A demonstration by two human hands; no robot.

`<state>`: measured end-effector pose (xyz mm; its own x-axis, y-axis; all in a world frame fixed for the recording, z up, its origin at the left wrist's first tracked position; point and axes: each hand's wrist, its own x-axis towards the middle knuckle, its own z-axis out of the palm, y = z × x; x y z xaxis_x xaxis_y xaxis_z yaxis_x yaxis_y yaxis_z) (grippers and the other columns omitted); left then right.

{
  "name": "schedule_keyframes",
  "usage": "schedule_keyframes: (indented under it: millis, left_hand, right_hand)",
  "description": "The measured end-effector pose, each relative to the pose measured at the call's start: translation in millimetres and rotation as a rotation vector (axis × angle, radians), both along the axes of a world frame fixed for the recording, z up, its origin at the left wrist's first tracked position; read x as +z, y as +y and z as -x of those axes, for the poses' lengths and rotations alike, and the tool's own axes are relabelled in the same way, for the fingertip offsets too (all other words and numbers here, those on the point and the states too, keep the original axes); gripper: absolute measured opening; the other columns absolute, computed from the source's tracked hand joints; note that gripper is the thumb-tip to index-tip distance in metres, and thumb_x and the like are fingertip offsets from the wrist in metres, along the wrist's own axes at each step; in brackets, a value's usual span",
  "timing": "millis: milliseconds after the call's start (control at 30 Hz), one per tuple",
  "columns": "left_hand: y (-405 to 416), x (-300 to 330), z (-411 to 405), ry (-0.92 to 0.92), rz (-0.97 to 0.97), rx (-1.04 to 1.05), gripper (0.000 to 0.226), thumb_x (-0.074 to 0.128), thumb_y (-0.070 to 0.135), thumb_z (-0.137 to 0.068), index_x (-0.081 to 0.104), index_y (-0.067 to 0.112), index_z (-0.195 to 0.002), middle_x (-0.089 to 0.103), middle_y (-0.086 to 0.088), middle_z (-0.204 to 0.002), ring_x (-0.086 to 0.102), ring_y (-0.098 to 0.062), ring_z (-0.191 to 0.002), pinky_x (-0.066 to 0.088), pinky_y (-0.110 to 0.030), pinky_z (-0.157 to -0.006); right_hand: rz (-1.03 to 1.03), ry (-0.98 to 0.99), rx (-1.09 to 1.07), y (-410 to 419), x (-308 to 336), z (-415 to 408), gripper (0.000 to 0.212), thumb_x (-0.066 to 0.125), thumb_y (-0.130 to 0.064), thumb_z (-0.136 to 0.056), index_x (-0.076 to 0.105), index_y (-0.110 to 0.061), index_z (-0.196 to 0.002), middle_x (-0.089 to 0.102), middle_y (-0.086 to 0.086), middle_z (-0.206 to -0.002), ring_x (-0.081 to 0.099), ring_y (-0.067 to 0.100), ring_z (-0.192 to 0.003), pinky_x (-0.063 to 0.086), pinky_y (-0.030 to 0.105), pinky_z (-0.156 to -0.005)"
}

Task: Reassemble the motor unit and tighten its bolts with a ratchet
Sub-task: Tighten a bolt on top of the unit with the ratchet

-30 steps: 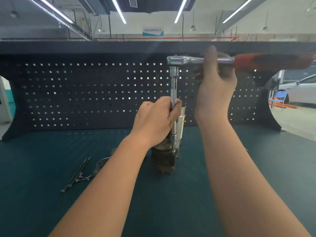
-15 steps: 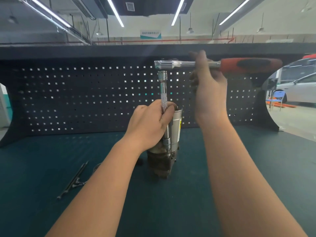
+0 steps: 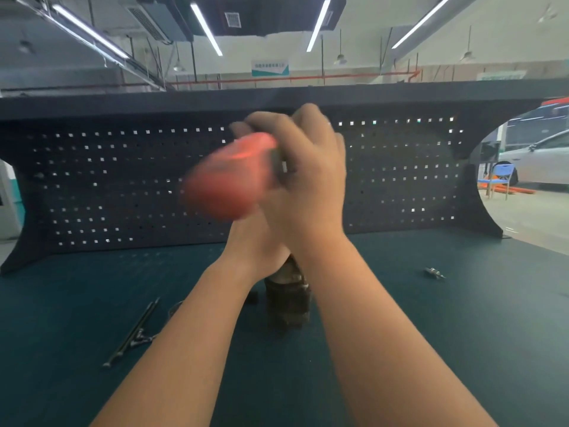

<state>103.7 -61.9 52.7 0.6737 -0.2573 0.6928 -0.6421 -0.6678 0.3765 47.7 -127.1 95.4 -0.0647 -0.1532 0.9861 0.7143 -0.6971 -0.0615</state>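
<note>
While the ratchet (image 3: 234, 180) swings, its red handle is only a smear of colour pointing toward the camera, left of centre. Right hand (image 3: 308, 180) is clenched around the tool's shaft, just beyond the red grip. Left hand (image 3: 261, 245) sits lower and mostly behind the right wrist; what it grasps cannot be told from here, though it lies right on top of the motor unit (image 3: 288, 298).

Motor unit stands upright on the green table (image 3: 431, 349), mid-frame, between the two forearms. Only its dark, grimy lower body shows.

Progress, as a judgement: the housing looks stacked together as one piece and the ratchet is at work above it, so this reads as the bolt-tightening stage, not the fitting of parts. How many bolts are snug, none can say. Loose pieces lie apart from the unit: two long thin rods (image 3: 135, 331) at the left (possibly through-bolts, too small to be sure), with a wire-like ring partly hidden by the left forearm beside them, and a small metal fitting (image 3: 433, 272) well off to the right. If those belong to the motor, work remains.

Hidden or unclear: socket, extension, bolt heads, and the whole top of the unit are covered by the hands. Motion blur wipes out the ratchet head.
</note>
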Motion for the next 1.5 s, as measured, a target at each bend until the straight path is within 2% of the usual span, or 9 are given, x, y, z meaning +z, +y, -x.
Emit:
schedule_keyframes:
  millis: [100,233,433,667,767,967,1133,1267,1500]
  left_hand:
    - [-1,2,10,-0.085,-0.039,-0.024,0.032,0.029,0.025,-0.094,0.047,0.03,-0.069,0.051,0.007,-0.066,0.05,-0.034,-0.078,0.039,-0.036,-0.064]
    - [-1,6,10,-0.097,-0.026,-0.062,0.037,0.031,0.053,-0.1,0.058,0.03,-0.092,0.052,0.015,-0.062,0.054,-0.027,-0.075,0.04,-0.036,-0.068]
    - [-2,2,9,-0.112,-0.021,-0.045,0.029,0.042,0.009,-0.087,0.042,0.024,-0.062,0.056,0.021,-0.059,0.04,-0.02,-0.058,0.035,-0.033,-0.056]
    - [3,-4,-1,-0.013,0.035,0.014,0.016,0.057,0.001,-0.087,0.063,0.007,-0.101,0.063,-0.006,-0.1,0.054,-0.018,-0.084,0.041,-0.027,-0.082]
    - [0,1,9,-0.077,-0.018,-0.019,0.031,0.031,0.025,-0.089,0.054,0.019,-0.07,0.056,0.0,-0.066,0.056,-0.044,-0.086,0.041,-0.036,-0.063]
    - [1,6,5,-0.109,-0.02,-0.047,0.048,0.027,0.069,-0.089,0.058,0.033,-0.085,0.047,0.009,-0.052,0.052,-0.016,-0.063,0.029,-0.027,-0.059]
    - [1,0,2,-0.052,0.034,-0.072,0.025,0.045,0.016,-0.089,0.052,0.022,-0.066,0.054,0.009,-0.057,0.045,-0.026,-0.059,0.034,-0.033,-0.06]
    - [3,-6,-4,0.08,0.131,-0.034,0.032,0.061,0.001,-0.086,0.057,0.01,-0.116,0.062,-0.005,-0.11,0.05,-0.011,-0.091,0.04,-0.02,-0.079]
    - [-7,4,13,-0.136,-0.021,-0.058,0.034,0.025,0.031,-0.101,0.045,0.024,-0.075,0.043,0.01,-0.047,0.045,-0.008,-0.049,0.036,-0.039,-0.069]
  right_hand:
    - [-0.17,0.028,0.273,-32,3,-5,0.012,0.054,-0.025,-0.092,0.064,-0.017,-0.091,0.054,-0.012,-0.073,0.053,0.002,-0.069,0.043,0.021,-0.068]
    - [-0.529,0.191,0.579,-50,6,-9,0.019,0.055,-0.025,-0.096,0.068,-0.011,-0.1,0.059,-0.021,-0.064,0.055,-0.008,-0.065,0.042,0.008,-0.065]
    - [-0.276,0.007,0.294,-17,5,-5,0.023,0.054,-0.01,-0.084,0.071,-0.007,-0.098,0.05,0.006,-0.082,0.053,0.024,-0.073,0.048,0.046,-0.064]
    - [0.059,0.091,-0.047,0,5,4,0.034,0.049,-0.031,-0.081,0.076,-0.02,-0.099,0.047,-0.001,-0.081,0.049,0.024,-0.08,0.041,0.044,-0.073]
    - [-0.063,0.126,0.23,-22,8,3,0.015,0.062,-0.016,-0.087,0.072,-0.01,-0.097,0.049,-0.013,-0.078,0.058,0.008,-0.082,0.047,0.028,-0.078]
    - [-0.446,0.269,0.536,-57,12,-4,0.024,0.053,-0.022,-0.099,0.07,-0.005,-0.094,0.058,-0.02,-0.061,0.052,-0.009,-0.06,0.038,0.006,-0.06]
    - [-0.236,0.159,0.255,-12,10,6,0.021,0.05,-0.02,-0.089,0.071,-0.018,-0.091,0.062,-0.009,-0.093,0.052,0.019,-0.101,0.039,0.038,-0.092]
    - [-0.018,0.234,-0.052,11,6,9,0.027,0.056,-0.029,-0.084,0.073,-0.034,-0.105,0.054,-0.004,-0.122,0.036,0.023,-0.116,0.029,0.043,-0.095]
    - [-0.408,0.351,0.419,-37,16,4,0.01,0.055,-0.041,-0.094,0.063,-0.036,-0.093,0.052,-0.017,-0.092,0.046,0.007,-0.096,0.041,0.036,-0.1]
